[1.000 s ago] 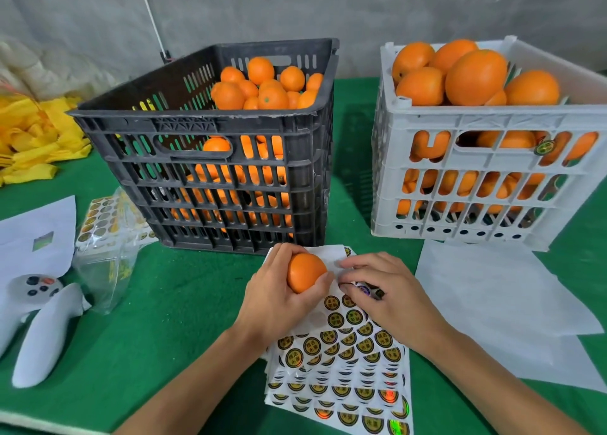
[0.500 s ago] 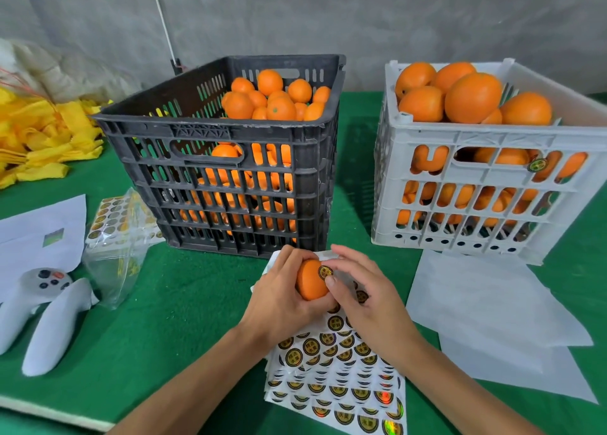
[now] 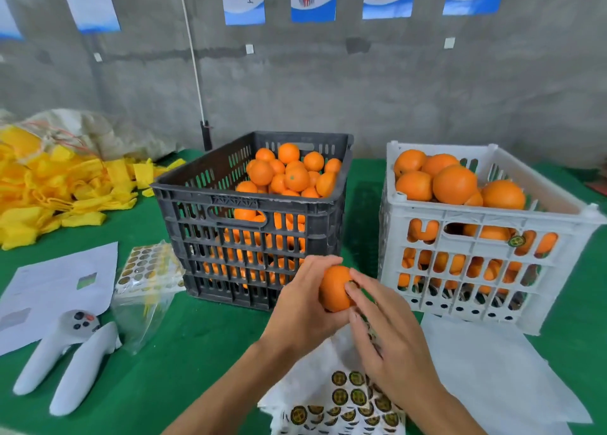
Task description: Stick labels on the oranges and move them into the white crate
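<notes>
Orange (image 3: 334, 288) is sitting gripped in your left hand (image 3: 303, 310), raised between the crates; your right hand (image 3: 387, 333) is pressing the label (image 3: 351, 283) with straight fingers. Be rubbing its edges flat before reaching for the white crate (image 3: 486, 218).

A bare green lane (image 3: 364, 205) runs between black crate (image 3: 249, 237) and white crate (image 3: 486, 257) — the latter heaped past its rim.
</notes>
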`<state>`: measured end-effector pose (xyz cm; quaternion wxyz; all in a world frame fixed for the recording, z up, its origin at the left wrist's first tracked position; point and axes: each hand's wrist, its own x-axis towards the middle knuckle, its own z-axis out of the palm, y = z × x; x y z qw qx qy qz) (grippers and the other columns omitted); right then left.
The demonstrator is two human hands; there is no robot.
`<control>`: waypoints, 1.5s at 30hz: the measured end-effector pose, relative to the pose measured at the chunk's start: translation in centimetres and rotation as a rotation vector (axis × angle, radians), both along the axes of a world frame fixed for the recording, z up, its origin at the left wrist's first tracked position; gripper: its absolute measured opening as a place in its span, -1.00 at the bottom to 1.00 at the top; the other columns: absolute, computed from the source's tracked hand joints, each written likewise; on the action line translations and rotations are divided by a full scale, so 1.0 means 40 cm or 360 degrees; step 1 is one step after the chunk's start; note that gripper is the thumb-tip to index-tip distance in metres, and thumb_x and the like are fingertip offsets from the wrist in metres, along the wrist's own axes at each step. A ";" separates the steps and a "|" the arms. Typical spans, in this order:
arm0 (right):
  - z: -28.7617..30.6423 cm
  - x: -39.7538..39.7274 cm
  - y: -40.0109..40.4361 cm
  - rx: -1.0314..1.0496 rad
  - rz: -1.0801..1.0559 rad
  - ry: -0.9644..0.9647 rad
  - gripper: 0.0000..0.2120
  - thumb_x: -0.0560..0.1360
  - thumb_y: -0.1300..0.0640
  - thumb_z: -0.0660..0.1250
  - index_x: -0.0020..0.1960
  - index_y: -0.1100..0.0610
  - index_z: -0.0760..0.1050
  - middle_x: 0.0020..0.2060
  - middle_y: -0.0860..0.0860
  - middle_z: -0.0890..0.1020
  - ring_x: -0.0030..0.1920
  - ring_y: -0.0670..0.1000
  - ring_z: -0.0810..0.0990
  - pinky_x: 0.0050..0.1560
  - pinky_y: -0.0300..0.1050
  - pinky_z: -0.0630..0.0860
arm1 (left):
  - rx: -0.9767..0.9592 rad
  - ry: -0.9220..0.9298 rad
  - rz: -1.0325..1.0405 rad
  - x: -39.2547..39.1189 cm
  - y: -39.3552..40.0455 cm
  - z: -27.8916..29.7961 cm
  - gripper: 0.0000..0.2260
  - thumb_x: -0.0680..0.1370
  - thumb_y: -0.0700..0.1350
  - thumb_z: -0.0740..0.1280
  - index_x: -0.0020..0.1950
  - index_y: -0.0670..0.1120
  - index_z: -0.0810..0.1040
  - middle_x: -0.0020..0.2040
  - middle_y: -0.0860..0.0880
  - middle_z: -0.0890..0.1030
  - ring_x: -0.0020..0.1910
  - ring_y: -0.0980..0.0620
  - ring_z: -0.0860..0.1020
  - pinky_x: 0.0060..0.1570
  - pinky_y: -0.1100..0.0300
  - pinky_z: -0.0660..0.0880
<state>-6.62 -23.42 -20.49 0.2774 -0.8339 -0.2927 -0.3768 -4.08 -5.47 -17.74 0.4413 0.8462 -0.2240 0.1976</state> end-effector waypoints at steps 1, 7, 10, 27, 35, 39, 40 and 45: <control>0.037 0.014 -0.014 0.0020 -0.0057 -0.0129 -0.59 0.67 0.09 0.26 0.48 0.18 0.45 0.52 0.01 0.39 0.49 0.05 0.41 0.43 0.09 0.42 | -0.0049 -0.0059 -0.0004 0.015 -0.026 0.048 -0.41 0.40 0.16 0.52 0.37 0.21 0.37 0.27 0.27 0.43 0.22 0.26 0.51 0.10 0.37 0.55; 0.280 0.107 -0.122 0.0216 -0.0540 -0.0462 -0.56 0.67 0.14 0.19 0.52 0.25 0.37 0.58 0.12 0.29 0.54 0.14 0.33 0.48 0.17 0.33 | -0.0156 -0.0419 -0.0210 0.141 -0.240 0.342 -0.43 0.48 -0.10 0.56 0.43 0.01 0.43 0.37 0.06 0.43 0.29 0.04 0.52 0.20 -0.08 0.58; 0.355 0.133 -0.163 0.0259 -0.0775 -0.0303 -0.52 0.68 0.12 0.09 0.56 0.25 0.30 0.60 0.11 0.25 0.56 0.12 0.28 0.52 0.19 0.26 | -0.0030 -0.0338 -0.0246 0.194 -0.328 0.422 -0.45 0.53 -0.13 0.50 0.49 0.00 0.42 0.43 0.05 0.41 0.35 -0.08 0.51 0.32 -0.14 0.50; 0.505 0.268 -0.043 -0.0241 -0.1436 0.0641 -0.49 0.61 -0.20 0.13 0.39 0.07 0.51 0.54 0.16 0.31 0.57 0.23 0.17 0.56 0.25 0.01 | 0.1238 0.0586 0.0494 0.345 0.213 0.520 -0.56 0.61 0.26 0.34 0.11 -0.12 0.63 0.09 -0.12 0.66 0.11 -0.13 0.60 0.08 0.04 0.53; 0.528 0.341 0.220 -0.0266 -0.0752 0.0524 -0.72 0.57 -0.07 0.32 0.14 0.06 0.64 0.13 0.06 0.65 0.20 0.15 0.58 0.19 0.00 0.47 | 0.0814 0.0961 0.0336 0.398 0.314 0.433 -0.84 0.54 -0.04 0.45 -0.14 -0.05 0.52 -0.11 -0.05 0.52 -0.06 -0.02 0.48 0.05 0.01 0.49; 0.535 0.426 0.332 -0.0397 -0.0618 0.0891 -0.77 0.55 0.01 0.34 0.13 0.09 0.61 0.11 0.12 0.62 0.18 0.22 0.58 0.07 0.02 0.52 | 0.0898 0.0989 0.0323 0.408 0.308 0.428 -0.89 0.54 -0.10 0.40 -0.17 -0.03 0.52 -0.10 -0.06 0.53 -0.06 -0.04 0.51 0.05 -0.05 0.56; 0.527 0.454 0.351 -0.0440 -0.0588 0.0987 -0.88 0.55 0.04 0.33 -0.04 0.09 0.56 -0.05 0.09 0.58 0.05 0.21 0.56 -0.07 -0.02 0.50 | 0.0927 0.0993 0.0339 0.409 0.309 0.427 -0.84 0.53 -0.06 0.41 -0.21 -0.01 0.49 -0.16 -0.07 0.50 -0.12 -0.05 0.48 -0.08 0.00 0.49; 0.496 0.570 0.417 -0.1088 -0.0541 0.1375 -0.80 0.54 -0.02 0.35 0.03 0.12 0.54 -0.03 0.08 0.56 0.02 0.15 0.55 -0.04 -0.04 0.52 | 0.0895 0.1019 0.0337 0.434 0.314 0.414 -0.81 0.50 -0.01 0.47 -0.17 -0.03 0.50 -0.15 -0.07 0.48 -0.17 -0.06 0.43 -0.16 0.04 0.37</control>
